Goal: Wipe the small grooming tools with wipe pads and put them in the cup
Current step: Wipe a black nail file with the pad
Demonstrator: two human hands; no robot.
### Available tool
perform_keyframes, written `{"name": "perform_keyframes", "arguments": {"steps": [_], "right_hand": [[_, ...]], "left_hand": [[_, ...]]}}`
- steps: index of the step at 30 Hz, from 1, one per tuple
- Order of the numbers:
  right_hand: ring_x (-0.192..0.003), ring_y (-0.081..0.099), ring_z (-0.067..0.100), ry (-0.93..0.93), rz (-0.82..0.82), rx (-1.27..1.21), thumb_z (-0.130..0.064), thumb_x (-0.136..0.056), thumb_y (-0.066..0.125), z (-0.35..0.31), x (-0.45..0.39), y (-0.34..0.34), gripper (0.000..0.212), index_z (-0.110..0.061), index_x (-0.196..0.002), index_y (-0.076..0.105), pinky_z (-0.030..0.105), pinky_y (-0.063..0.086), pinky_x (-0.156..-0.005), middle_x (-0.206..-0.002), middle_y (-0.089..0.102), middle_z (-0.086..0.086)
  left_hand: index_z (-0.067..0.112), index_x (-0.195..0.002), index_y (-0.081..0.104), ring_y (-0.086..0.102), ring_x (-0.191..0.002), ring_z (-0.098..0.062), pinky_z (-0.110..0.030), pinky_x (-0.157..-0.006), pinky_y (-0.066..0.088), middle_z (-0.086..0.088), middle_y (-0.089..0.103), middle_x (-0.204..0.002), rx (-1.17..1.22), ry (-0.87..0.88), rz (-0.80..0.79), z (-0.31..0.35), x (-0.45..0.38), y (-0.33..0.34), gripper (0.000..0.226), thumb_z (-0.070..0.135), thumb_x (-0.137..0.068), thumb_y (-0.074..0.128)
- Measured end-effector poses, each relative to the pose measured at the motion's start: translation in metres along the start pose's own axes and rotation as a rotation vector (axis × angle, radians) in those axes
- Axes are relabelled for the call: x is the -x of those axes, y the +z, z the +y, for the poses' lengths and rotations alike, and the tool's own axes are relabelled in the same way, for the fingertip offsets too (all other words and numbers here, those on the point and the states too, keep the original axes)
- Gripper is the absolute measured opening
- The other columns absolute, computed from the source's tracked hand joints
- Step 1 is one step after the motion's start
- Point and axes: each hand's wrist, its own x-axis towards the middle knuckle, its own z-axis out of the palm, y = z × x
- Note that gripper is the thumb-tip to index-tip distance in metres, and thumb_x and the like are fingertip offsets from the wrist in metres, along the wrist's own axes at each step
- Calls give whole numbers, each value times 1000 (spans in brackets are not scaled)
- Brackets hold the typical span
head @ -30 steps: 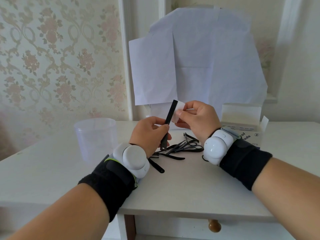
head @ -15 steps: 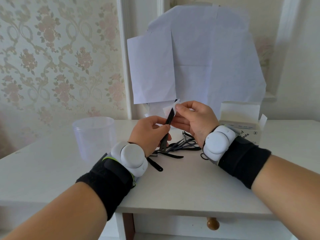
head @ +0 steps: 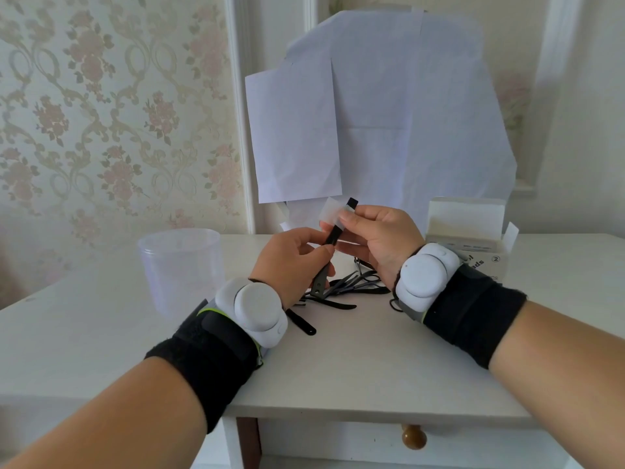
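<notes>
Left hand point(head: 291, 262): fingers curled round the lower half of a slim black flat grooming tool point(head: 333, 236), frame centre, held above the table.
Right hand point(head: 378, 238): pinches a thin white wipe pad point(head: 333, 211) against the tool's upper part.
Clear plastic cup point(head: 182, 269): centre left, upright, well apart from both hands.
Pile of black tools point(head: 341, 292): on the white table point(head: 355, 367), under the hands.
Open white cardboard box point(head: 470, 231): right of centre, near the table's back edge.

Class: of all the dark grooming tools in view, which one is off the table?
The flat black tool held up between both hands: left hand grips it, right hand pinches a white wipe pad round it. The rest lie piled on the table.
</notes>
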Motion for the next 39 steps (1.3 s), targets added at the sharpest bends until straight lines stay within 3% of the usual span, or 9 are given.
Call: {"name": "perform_keyframes", "arguments": {"steps": [5,8,11,18,21,26,29,35,39], "right_hand": [[-90,74,29,-5,68,-52,-18,-96,61,-1,-1,-1,18,-2,-93,70,47,57,-89,-92,76,16],[-87,74,30,-18,86,13,-29,-97,60,-2,-1,0,33,3,-95,71,45,59,-85,-91,76,16],[-87,74,29,-30,98,29,-28,-99,57,-4,0,-1,34,2,-92,72,41,60,-84,-90,76,15],[-85,75,24,-43,206,-31,-16,-100,54,-11,1,-4,28,-7,-79,70,29,58,-72,-87,77,12],[-83,75,24,-41,258,-70,-13,-100,53,-13,-1,-6,24,-8,-81,68,27,57,-68,-86,77,12],[-84,75,24,-67,290,-91,-8,-98,54,-13,-2,-6,19,-7,-84,67,26,58,-65,-89,75,15],[-85,75,24,-74,291,-112,-8,-98,55,-14,-3,-6,16,-8,-87,66,27,58,-67,-90,75,15],[-90,74,24,-80,282,-116,-6,-99,52,-16,-2,-5,16,1,-102,67,27,59,-69,-96,75,15],[-88,75,22,-112,294,-131,-9,-100,51,-19,0,-5,18,-2,-95,67,28,59,-69,-92,76,13]], "left_hand": [[23,-99,69,63,-53,-11,-30,-68,58,2,72,-68,-36,12,-6,0,0,1,12,22,-93,58],[23,-99,69,62,-51,-10,-25,-61,56,2,72,-68,-36,17,-13,0,1,0,12,21,-93,58],[22,-102,67,65,-53,-10,-22,-59,55,3,73,-68,-43,26,-10,1,0,0,13,23,-94,58],[20,-117,61,70,-65,-18,-36,-72,59,-5,74,-83,39,-46,-50,2,0,3,28,32,-92,61],[19,-109,64,69,-60,-19,-27,-57,50,-7,73,-83,28,-85,-94,5,2,4,24,36,-92,61],[14,-82,67,62,-51,-19,-26,-51,45,-1,67,-62,56,-111,-161,5,2,4,26,36,-92,60],[11,-81,66,59,-47,-17,-24,-49,42,-2,67,-60,41,-118,-201,6,2,4,22,29,-93,61],[15,-79,66,60,-51,-19,-25,-51,45,-3,69,-61,27,-105,-209,6,4,5,25,35,-92,61],[15,-76,65,60,-51,-17,-24,-52,47,-3,69,-61,35,-104,-231,8,5,5,27,37,-92,61]]}}
